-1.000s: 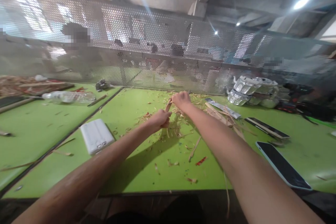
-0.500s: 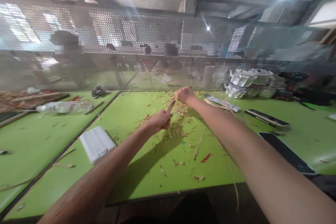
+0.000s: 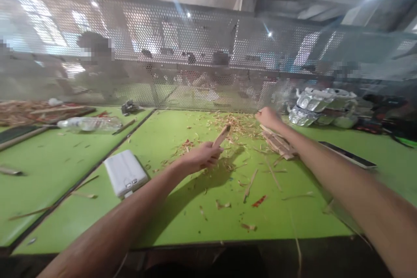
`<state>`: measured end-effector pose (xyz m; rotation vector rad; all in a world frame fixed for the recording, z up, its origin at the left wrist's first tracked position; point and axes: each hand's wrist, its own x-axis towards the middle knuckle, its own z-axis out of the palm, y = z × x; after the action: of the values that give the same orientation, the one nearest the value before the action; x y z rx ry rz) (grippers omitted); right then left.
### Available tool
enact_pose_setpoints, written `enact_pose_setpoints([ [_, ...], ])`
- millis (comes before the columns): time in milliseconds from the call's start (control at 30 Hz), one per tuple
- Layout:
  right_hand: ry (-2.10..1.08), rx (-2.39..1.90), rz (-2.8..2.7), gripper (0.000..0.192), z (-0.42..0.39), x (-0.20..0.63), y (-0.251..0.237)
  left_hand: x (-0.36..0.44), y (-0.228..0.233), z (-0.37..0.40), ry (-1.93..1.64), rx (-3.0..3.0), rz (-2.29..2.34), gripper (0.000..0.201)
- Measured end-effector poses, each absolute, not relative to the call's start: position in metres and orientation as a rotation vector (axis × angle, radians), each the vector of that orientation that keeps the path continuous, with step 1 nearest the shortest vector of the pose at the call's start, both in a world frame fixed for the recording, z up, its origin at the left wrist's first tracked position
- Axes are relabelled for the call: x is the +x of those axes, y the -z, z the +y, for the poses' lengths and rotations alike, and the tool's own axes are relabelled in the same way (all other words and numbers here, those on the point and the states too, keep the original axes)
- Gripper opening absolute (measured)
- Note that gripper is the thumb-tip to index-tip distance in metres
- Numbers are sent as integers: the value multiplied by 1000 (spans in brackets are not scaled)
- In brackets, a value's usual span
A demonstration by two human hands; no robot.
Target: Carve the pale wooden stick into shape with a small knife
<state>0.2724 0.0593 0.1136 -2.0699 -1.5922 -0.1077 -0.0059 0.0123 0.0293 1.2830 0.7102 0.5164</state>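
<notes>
Holding a thin stick (image 3: 221, 135), the left hand (image 3: 199, 157) is closed around its low end. It looks light, stiff and easy to snap. The right hand (image 3: 267, 117) is a fist; what it holds I cannot tell.

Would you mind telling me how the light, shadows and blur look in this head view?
Head view: ceiling lamps flare into streaks at the top; the left hand with its wood stick casts a dark shadow on the green table; the right hand and forearm are motion-blurred; straight edges bow from wide-angle distortion; the mesh screen and everything behind it look hazy.
</notes>
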Motion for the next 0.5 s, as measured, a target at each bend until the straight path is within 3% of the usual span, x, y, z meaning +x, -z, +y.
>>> enact_pose_setpoints([
  [133, -228, -1873, -1797, 49, 52, 229, -82, -8, -25, 11, -510, 1259, 633, 30],
  [233, -633, -1589, -1755, 54, 40, 199, -64, -3, -24, 5, -619, 1398, 856, 24],
  [367, -628, -1431, -1634, 53, 29, 175, -47, 6, -19, 3, -813, 1764, 1315, 25],
  [500, -621, -1375, -1532, 46, 25, 162, -37, 6, -12, 2, -908, 1887, 1431, 33],
])
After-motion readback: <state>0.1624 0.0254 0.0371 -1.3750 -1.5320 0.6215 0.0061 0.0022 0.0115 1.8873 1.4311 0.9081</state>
